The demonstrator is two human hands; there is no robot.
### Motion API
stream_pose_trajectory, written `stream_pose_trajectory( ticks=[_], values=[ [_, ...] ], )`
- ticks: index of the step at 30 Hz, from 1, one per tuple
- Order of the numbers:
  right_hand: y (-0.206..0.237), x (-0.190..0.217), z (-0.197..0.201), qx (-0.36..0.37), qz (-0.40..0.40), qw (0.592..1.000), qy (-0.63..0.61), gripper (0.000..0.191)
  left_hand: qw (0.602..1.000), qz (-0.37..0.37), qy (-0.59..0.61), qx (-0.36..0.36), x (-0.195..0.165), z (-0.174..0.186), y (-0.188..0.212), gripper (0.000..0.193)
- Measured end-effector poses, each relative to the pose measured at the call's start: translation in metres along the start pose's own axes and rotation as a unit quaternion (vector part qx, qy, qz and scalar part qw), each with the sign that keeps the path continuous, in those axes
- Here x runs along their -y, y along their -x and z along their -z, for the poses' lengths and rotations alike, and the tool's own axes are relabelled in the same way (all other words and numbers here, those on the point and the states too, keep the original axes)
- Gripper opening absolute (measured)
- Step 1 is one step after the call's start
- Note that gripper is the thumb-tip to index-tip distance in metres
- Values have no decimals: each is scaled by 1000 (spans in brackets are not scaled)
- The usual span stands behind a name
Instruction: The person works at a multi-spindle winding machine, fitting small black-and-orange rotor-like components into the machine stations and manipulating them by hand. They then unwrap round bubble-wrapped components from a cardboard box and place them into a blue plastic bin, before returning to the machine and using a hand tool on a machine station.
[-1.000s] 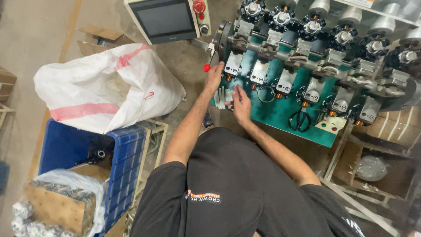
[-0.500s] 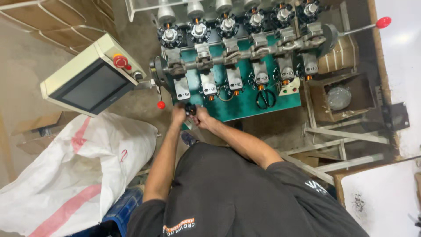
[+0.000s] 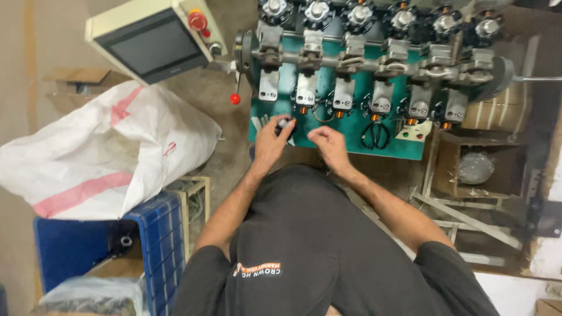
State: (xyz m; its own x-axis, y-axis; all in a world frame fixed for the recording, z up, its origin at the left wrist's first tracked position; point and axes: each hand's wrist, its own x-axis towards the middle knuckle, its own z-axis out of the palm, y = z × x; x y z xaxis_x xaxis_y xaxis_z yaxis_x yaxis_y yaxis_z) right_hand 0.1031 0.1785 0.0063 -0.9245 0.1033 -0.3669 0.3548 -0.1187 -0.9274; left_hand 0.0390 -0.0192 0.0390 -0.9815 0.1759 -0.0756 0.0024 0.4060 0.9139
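My left hand [image 3: 271,140] is closed around a small dark round part [image 3: 284,123] at the front left of the green machine table [image 3: 351,137]. My right hand [image 3: 329,146] hovers just to the right of it, fingers curled, with nothing visibly in it. Behind both hands runs a row of grey winding heads [image 3: 343,92] with small copper coils [image 3: 339,114] under them. A pair of black scissors [image 3: 375,134] lies on the green table to the right of my right hand.
A control box with a dark screen [image 3: 153,41] and a red button stands at the upper left, beside a red-knobbed lever [image 3: 235,98]. A white sack [image 3: 99,155] and a blue crate [image 3: 149,240] sit at the left. Cardboard boxes [image 3: 474,169] stand at the right.
The view has swung and turned across the frames. My hands moved from the winding heads down to the table's front edge, and the left hand now holds the small dark part.
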Motion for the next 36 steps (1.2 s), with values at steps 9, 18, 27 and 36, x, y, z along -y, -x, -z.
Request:
stream_pose_trajectory(
  ticks=[9,18,27,36],
  values=[
    [-39,52,15,133,109,960,222,26,842,248,386,282,-39,-3,3,35],
    [-4,118,42,222,282,813,459,17,836,272,468,86,-42,6,5,36],
    [-19,125,34,196,322,838,395,16,850,273,432,131,-41,4,2,41],
    [-25,136,20,188,284,871,354,18,812,291,467,197,-42,2,1,41]
  ],
)
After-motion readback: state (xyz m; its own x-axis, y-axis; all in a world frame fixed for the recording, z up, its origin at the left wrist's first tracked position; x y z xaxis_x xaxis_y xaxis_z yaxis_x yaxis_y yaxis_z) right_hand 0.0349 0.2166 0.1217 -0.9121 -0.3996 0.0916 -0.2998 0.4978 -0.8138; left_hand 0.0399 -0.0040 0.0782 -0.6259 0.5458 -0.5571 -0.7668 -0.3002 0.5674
